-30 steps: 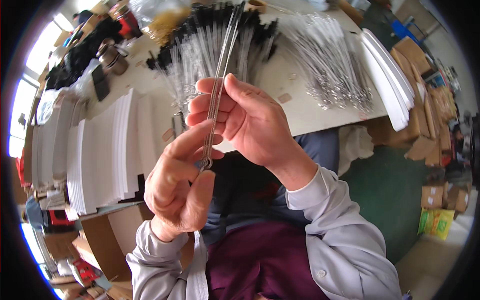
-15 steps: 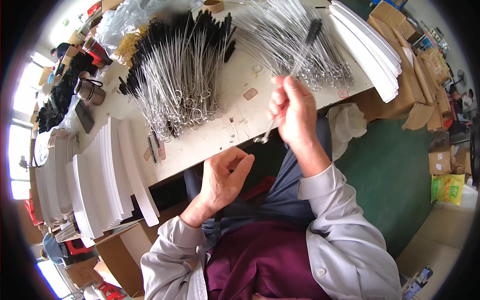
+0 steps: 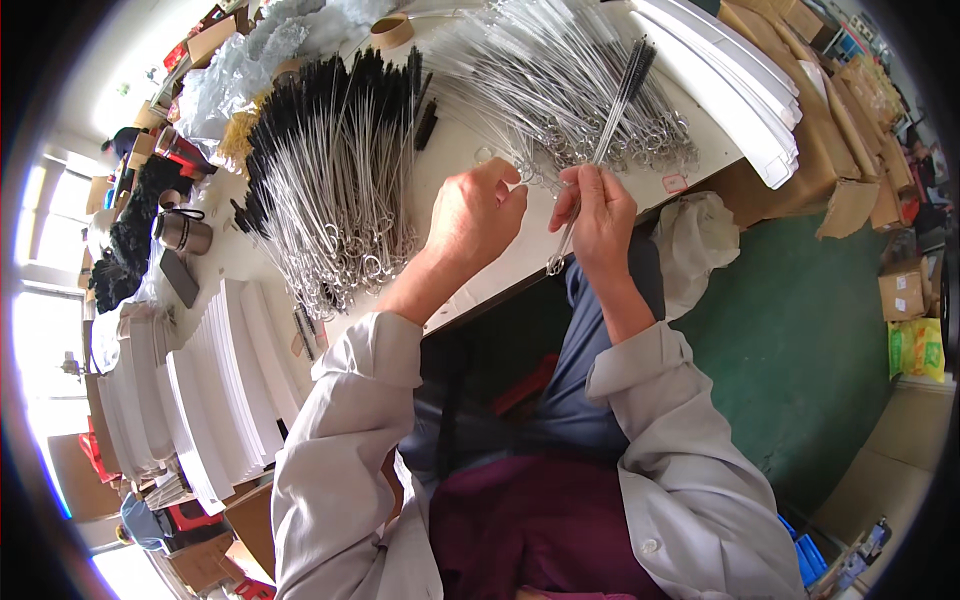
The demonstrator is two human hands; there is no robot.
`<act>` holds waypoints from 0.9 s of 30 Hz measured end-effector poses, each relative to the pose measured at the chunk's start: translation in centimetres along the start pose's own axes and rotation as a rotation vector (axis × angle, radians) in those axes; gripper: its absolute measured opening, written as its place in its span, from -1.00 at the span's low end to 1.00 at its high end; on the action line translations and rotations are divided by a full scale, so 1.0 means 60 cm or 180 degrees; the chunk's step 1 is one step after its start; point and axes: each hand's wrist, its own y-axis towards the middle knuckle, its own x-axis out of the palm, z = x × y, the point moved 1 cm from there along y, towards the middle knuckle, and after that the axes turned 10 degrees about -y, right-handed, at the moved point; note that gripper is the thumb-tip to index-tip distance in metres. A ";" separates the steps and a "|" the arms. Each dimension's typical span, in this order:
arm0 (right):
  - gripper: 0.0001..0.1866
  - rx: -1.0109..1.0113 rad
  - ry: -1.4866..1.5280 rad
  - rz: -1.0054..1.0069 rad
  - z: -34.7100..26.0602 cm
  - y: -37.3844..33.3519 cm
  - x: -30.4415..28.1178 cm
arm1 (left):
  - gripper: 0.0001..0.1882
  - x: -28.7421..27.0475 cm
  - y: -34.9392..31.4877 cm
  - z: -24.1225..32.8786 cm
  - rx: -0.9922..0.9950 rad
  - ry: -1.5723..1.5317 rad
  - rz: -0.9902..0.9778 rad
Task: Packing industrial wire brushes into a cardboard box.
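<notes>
My right hand (image 3: 600,220) is closed on wire-handled cleaning brushes with black bristles (image 3: 632,75). Their tips point up and away over the table, and the wire loops (image 3: 556,264) hang below my fingers. To the left, my left hand (image 3: 475,220) is raised over the table's near edge with its fingers curled in a pinch; what lies between them, if anything, I cannot make out. Just beyond it are the loop ends of a pile of clear-white-bristled brushes (image 3: 570,75). A big heap of black-bristled brushes (image 3: 335,190) lies left of my left hand, loops toward me.
Stacked white card strips (image 3: 215,370) stand at the near left, and more white sheets (image 3: 725,75) lie at the far right beside cardboard (image 3: 850,150). A steel cup (image 3: 183,230), a tape roll (image 3: 391,30) and plastic bags (image 3: 245,70) occupy the left and back.
My left hand has moved up and forward from the table edge toward the white brushes. My right hand has lowered slightly, with the black brushes still in it. The view has shifted a little.
</notes>
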 end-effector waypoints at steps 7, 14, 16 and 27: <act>-0.66 0.0088 -0.0020 0.0072 0.000 -0.007 0.001 | -0.80 0.015 0.091 0.015 -0.0019 0.0411 -0.0124; -0.67 0.0196 -0.0005 0.0055 0.002 -0.010 0.002 | -0.74 0.045 0.137 0.020 0.0032 0.1159 -0.0614; -0.67 0.0193 -0.0031 0.0045 0.001 -0.010 0.001 | -0.75 0.053 0.140 0.021 0.0075 0.1368 -0.0810; -0.67 0.0071 -0.0069 -0.0007 -0.005 -0.010 0.004 | -0.83 0.070 0.142 0.010 0.0510 0.1819 -0.0910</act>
